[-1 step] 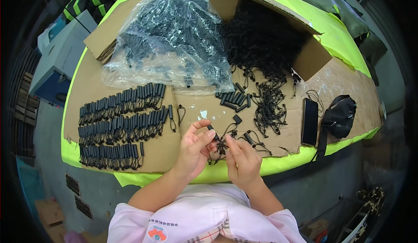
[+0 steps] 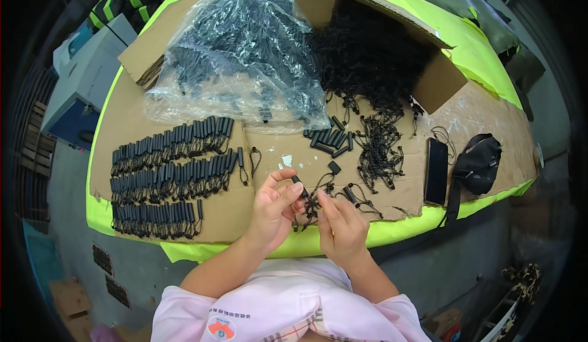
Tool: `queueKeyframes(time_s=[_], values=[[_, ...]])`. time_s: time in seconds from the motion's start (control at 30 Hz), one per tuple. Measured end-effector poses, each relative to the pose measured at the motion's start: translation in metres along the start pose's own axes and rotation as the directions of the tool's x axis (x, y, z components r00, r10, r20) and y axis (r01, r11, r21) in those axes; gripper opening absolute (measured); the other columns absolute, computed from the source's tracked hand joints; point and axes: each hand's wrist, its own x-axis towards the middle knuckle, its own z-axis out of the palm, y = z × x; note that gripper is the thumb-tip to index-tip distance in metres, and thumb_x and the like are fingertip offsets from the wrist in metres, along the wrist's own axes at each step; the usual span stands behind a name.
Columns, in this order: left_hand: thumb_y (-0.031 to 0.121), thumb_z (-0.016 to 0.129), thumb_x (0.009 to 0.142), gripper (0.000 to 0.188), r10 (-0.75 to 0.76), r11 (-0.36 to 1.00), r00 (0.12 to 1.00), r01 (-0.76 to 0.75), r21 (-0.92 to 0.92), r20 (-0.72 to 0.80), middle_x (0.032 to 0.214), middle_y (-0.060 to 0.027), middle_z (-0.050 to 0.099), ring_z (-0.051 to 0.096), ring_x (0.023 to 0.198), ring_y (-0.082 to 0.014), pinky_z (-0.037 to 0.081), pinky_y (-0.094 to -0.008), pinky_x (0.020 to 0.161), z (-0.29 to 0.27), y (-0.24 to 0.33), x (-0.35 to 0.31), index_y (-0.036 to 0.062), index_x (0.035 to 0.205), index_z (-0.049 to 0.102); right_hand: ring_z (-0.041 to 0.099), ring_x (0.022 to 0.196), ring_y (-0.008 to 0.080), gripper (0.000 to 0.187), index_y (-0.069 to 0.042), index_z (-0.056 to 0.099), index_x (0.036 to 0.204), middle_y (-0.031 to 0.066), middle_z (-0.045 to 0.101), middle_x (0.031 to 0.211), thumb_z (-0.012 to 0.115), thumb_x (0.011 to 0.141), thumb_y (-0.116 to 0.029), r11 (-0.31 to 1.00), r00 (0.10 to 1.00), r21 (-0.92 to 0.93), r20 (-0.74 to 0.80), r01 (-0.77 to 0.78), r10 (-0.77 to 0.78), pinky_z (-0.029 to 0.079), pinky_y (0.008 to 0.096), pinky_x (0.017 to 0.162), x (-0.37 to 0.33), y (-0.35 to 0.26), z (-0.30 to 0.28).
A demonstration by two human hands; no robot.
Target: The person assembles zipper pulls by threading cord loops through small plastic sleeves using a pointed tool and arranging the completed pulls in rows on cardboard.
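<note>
Between the thumb and fingers of my left hand [image 2: 274, 206] is a short black tube [image 2: 298, 183], tilted. My right hand [image 2: 342, 222] is closed just beside it, fingertips pinched on a thin black cord [image 2: 313, 199]; how cord and tube join is hidden by my fingers. Dark looped cords lie bunched on the cardboard below and around my fingertips. Right of my right fingertips lies another black tube [image 2: 350, 194] among cord loops. Beyond my hands is a small pile of loose black tubes [image 2: 331, 139], with a heap of knotted black cords [image 2: 378, 152] to its right.
Rows of corded tubes [image 2: 168, 176] lie at left. A clear plastic bag [image 2: 245, 54] and an open carton [image 2: 438, 85] of black cords stand at the back. A phone [image 2: 435, 170] and a black pouch [image 2: 478, 167] lie at right. Cardboard covers the yellow-green table [image 2: 392, 227].
</note>
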Motion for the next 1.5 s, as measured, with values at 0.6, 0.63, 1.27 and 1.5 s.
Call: queueKeyframes(time_s=[0.6,0.63,1.27,1.5], values=[[-0.001,0.063,0.079,0.030,0.447,0.812,0.893,-0.430,0.394,0.054,0.085,-0.0016,0.053,0.052,0.075,-0.0064,0.045,-0.0190,0.065,-0.020,-0.012,-0.016,0.0043,0.104,0.047,0.054,0.058,0.0255,0.040,0.001,0.053,0.114,0.0119,0.055,0.071,0.060,0.074,0.000,0.998,0.985,-0.035,0.166,-0.044,0.049,0.044,0.0346,0.049,-0.002,-0.021,0.009],[-0.001,0.063,0.079,0.029,0.439,0.809,0.898,-0.407,0.424,0.026,0.085,-0.0008,0.053,0.051,0.074,-0.0059,0.045,-0.0185,0.065,-0.027,-0.002,-0.019,0.0041,0.103,0.048,0.054,0.058,0.0255,0.040,0.001,0.053,0.114,0.0119,0.055,0.071,0.060,0.074,0.000,0.997,0.985,-0.056,0.158,-0.054,0.062,0.044,0.0346,0.049,-0.002,-0.020,0.007],[0.008,0.065,0.073,0.018,0.472,-0.439,0.692,-0.353,0.826,0.546,0.080,-0.0101,0.056,0.054,0.076,-0.0273,0.045,-0.0345,0.065,-0.031,0.049,-0.007,0.0036,0.090,0.062,0.059,0.058,0.0304,0.017,-0.006,0.059,0.087,0.0090,0.057,0.078,0.063,0.077,-0.020,0.837,0.934,-0.441,-0.013,-0.325,0.357,0.048,0.0374,0.052,0.006,0.076,-0.030],[0.004,0.059,0.076,0.015,0.211,-0.398,0.709,-0.567,0.721,0.673,0.089,-0.0129,0.057,0.055,0.085,-0.0293,0.046,-0.0361,0.072,0.009,0.001,0.091,0.0023,0.091,0.061,0.059,0.056,0.0246,0.011,-0.002,0.057,0.084,0.0098,0.059,0.071,0.058,0.077,-0.011,0.866,0.901,-0.249,-0.088,-0.433,0.425,0.047,0.0345,0.051,0.003,0.084,-0.029]])
